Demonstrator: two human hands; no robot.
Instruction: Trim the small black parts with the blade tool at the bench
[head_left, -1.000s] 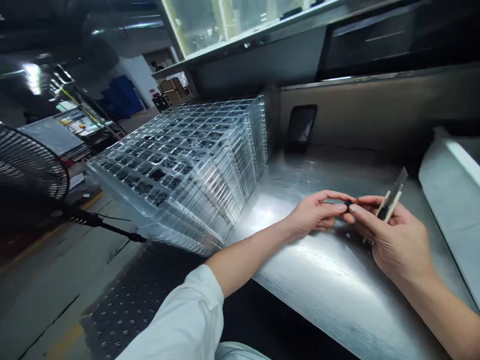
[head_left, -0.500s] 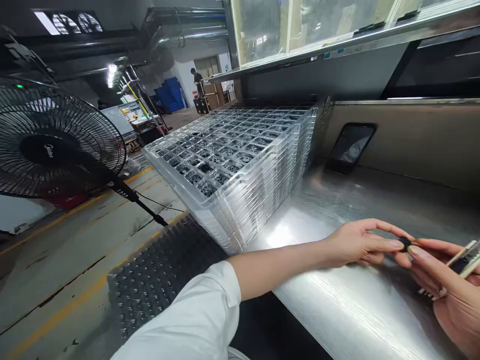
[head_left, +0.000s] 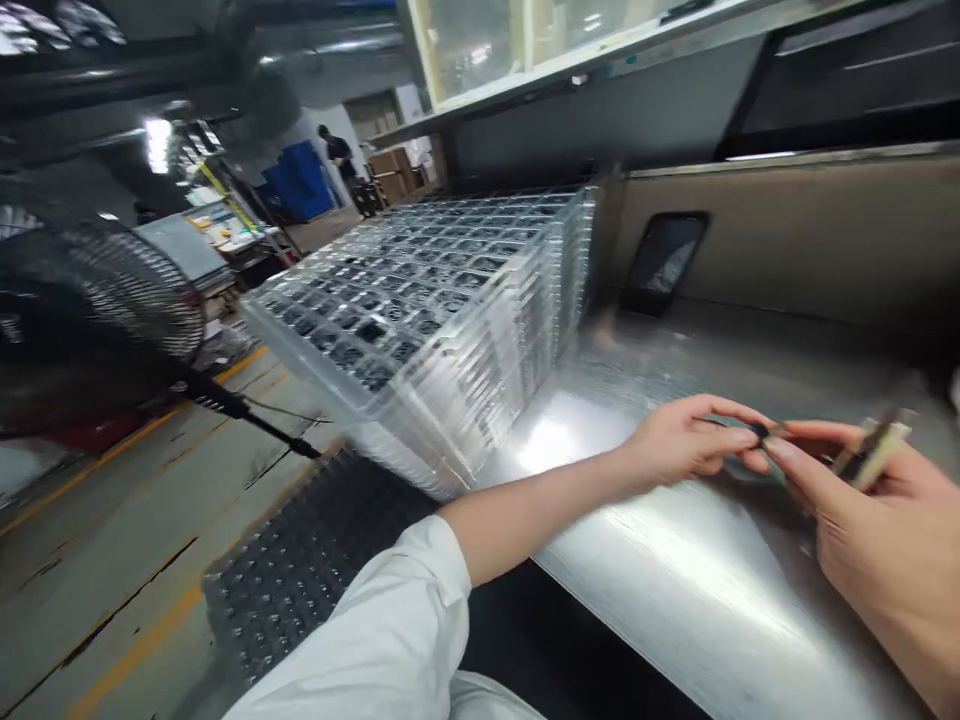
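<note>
My left hand (head_left: 686, 440) pinches a small black part (head_left: 759, 432) between thumb and forefinger, just above the steel table. My right hand (head_left: 877, 525) meets it from the right, its forefinger and thumb touching the same part. That right hand also grips a thin tool with pale and dark strips (head_left: 870, 447), blurred by motion. To the left of both hands stands a tall stack of clear plastic trays (head_left: 427, 310) whose top tray holds several small black parts in its cells.
The brushed steel table (head_left: 675, 580) ends at a near edge above a studded floor mat (head_left: 315, 570). A dark phone (head_left: 660, 262) leans on the back wall. A black fan (head_left: 97, 320) stands at left. A person (head_left: 337, 155) stands far back.
The view has swung back right and down, so the fan has slid left and my right hand shows more. Both hands keep pinching the small black part.
</note>
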